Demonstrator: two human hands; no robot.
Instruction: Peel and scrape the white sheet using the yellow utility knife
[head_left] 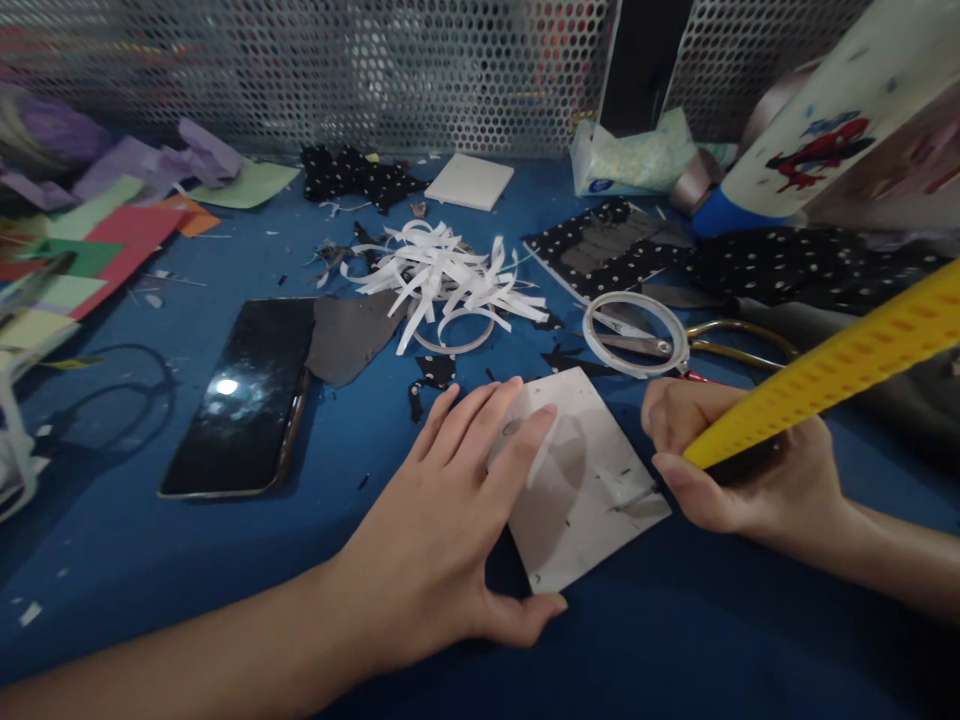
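A small white square card (581,490) lies flat on the blue table (225,560). My left hand (442,530) rests on its left part with fingers stretched flat and the thumb against its near edge. My right hand (742,465) is closed round a yellow utility knife (825,370). The knife's tip touches the card near its right corner.
A black phone (244,395) lies to the left. A heap of white paper strips (442,275), a tape ring (636,333), scissors (720,345), black dotted fabric (795,265), coloured paper (112,235), a tissue pack (634,155) and a white bottle (817,120) crowd the back.
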